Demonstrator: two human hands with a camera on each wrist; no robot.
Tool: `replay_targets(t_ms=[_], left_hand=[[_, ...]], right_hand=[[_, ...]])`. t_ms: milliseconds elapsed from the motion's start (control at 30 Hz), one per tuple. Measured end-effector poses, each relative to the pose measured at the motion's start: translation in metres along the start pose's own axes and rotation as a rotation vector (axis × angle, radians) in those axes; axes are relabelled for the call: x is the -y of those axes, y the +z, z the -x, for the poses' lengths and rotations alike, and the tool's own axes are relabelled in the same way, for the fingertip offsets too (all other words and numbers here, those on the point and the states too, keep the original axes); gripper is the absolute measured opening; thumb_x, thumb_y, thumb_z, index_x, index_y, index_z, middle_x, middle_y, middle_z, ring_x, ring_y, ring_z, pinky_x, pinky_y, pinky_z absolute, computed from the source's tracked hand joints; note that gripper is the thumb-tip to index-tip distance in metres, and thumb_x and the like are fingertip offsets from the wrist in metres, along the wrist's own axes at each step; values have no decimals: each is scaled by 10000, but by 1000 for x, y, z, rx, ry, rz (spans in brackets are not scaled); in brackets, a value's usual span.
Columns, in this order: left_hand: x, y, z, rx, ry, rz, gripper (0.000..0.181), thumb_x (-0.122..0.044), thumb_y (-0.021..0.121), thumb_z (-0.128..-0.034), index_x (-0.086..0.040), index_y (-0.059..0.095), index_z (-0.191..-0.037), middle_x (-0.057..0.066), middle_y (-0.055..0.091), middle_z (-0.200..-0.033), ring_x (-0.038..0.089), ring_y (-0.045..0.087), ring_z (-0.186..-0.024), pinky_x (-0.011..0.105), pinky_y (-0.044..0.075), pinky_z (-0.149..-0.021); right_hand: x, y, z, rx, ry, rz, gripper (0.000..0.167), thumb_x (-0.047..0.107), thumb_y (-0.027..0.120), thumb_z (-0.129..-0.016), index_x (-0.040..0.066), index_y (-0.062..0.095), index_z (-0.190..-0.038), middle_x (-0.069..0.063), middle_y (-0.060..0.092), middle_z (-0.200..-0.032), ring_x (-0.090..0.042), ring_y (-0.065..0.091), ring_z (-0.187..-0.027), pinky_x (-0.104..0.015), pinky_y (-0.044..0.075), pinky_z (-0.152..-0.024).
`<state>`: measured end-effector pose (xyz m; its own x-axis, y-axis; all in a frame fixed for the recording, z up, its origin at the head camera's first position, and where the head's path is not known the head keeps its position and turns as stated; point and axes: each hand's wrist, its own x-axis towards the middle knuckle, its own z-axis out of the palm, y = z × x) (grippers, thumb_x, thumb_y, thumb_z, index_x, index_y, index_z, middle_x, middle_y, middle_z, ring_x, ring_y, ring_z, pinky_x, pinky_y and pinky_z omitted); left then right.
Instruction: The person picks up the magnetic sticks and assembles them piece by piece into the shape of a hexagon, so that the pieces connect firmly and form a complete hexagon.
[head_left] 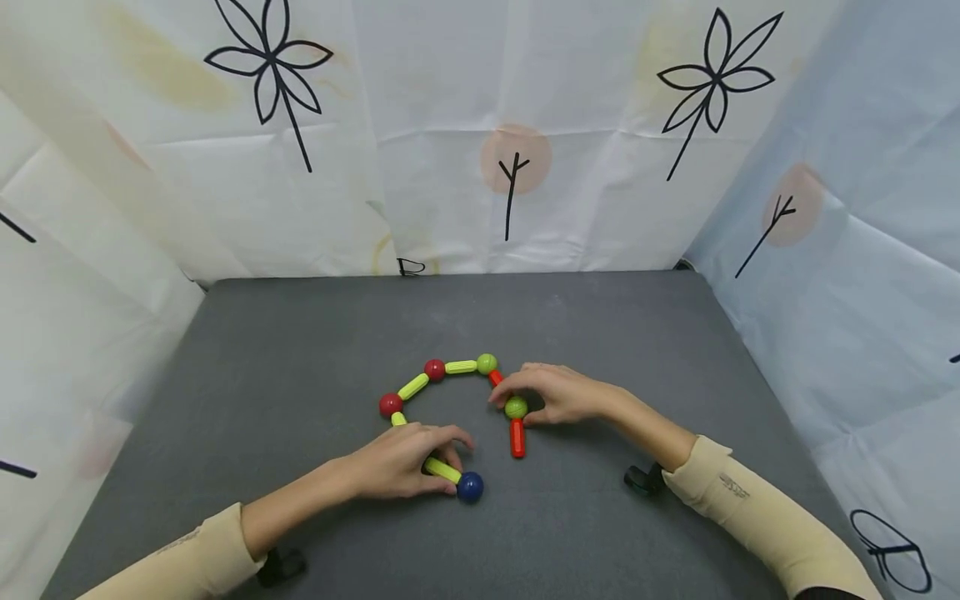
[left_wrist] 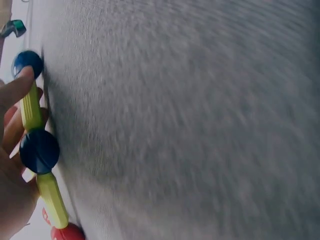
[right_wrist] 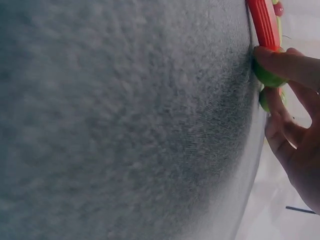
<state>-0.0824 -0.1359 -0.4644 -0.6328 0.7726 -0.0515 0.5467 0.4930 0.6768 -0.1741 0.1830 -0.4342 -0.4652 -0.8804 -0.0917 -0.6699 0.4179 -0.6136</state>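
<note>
A chain of coloured rods and balls lies in an open loop on the grey table. My left hand [head_left: 401,460] pinches its near end, the thumb against the blue ball [head_left: 470,487] and other fingers behind the yellow rod [left_wrist: 31,111]. A second blue ball [left_wrist: 39,151] shows in the left wrist view; the hand hides it in the head view. My right hand [head_left: 562,393] grips the green ball [head_left: 516,407], thumb and fingers on opposite sides. From that ball a red rod [head_left: 517,438] points towards me with a free end.
Further round the loop are two red balls [head_left: 435,370], yellow rods [head_left: 461,367] and another green ball [head_left: 487,363]. White printed cloth [head_left: 442,200] walls the back and sides of the grey table [head_left: 600,325]. Dark devices [head_left: 643,479] hang beneath both wrists.
</note>
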Motion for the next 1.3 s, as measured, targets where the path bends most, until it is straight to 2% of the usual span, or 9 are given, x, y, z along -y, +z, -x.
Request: replay_targets(t_ms=[333,633,733,800,867,1000,1067,1133,1300], left_hand=[[-8,7,-17,-128,-26,61,519,-290,862,-952,-170,618,-1393,-224,806,-1078,-82,705,-985,231,580,-925],[-9,8,-24,-172,-39,141,521,-274,874,-941,-157,613,-1377,-161,832,-1074,-65,729,-941,201,573,-869],[-5,2,-23,-180,-40,116,513,-303,876,-939,-154,630,-1364,-140,830,-1086,-32,735,-966,224,590,-887],[-1,-7,-23,-224,-48,64,503,-311,882,-935,-147,650,-1349,-103,822,-1105,28,740,-996,273,607,-898],[6,-19,-22,-305,-85,-9,483,-308,886,-932,-137,671,-1330,-45,803,-1145,108,726,-1030,327,608,-902],[24,-43,-20,-429,-259,-117,484,-326,865,-942,-131,671,-1340,47,725,-1247,214,659,-1058,383,569,-806],[34,-51,-21,-423,-341,-112,508,-353,847,-951,-129,652,-1363,71,706,-1274,216,651,-1058,374,554,-790],[44,-55,-24,-390,-380,-71,538,-359,833,-960,-108,629,-1389,99,710,-1286,215,670,-1053,392,575,-804],[58,-58,-37,-343,-379,53,532,-282,820,-976,-56,597,-1402,159,724,-1278,218,702,-1017,427,593,-903]], right_hand=[[-6,-6,-17,-1,-41,-202,466,62,821,-963,68,678,-1407,-95,756,-1370,-248,721,-1193,-317,631,-848],[-6,-1,-21,-36,-43,-207,457,43,819,-957,33,675,-1390,-131,760,-1356,-272,731,-1186,-310,630,-801],[-6,0,-21,-35,-32,-208,451,34,810,-962,40,675,-1392,-128,757,-1362,-271,731,-1193,-308,633,-812],[-7,-1,-19,-37,-18,-209,456,29,805,-964,48,673,-1400,-122,754,-1372,-273,731,-1206,-307,634,-822],[-8,-2,-17,-39,2,-211,464,24,802,-966,60,670,-1410,-111,751,-1384,-276,727,-1228,-312,635,-841],[-13,-6,-10,-37,36,-224,490,34,792,-973,79,652,-1441,-89,745,-1404,-273,710,-1277,-340,632,-889],[-15,-8,-7,-34,44,-227,483,67,785,-987,82,644,-1449,-80,751,-1395,-264,709,-1284,-346,626,-899],[-16,-8,-7,-46,47,-222,455,114,778,-1004,79,650,-1439,-74,767,-1360,-251,720,-1262,-339,618,-895],[-14,-6,-11,-193,103,-129,438,242,821,-989,67,683,-1367,-90,753,-1243,-221,748,-1083,-346,618,-864]])
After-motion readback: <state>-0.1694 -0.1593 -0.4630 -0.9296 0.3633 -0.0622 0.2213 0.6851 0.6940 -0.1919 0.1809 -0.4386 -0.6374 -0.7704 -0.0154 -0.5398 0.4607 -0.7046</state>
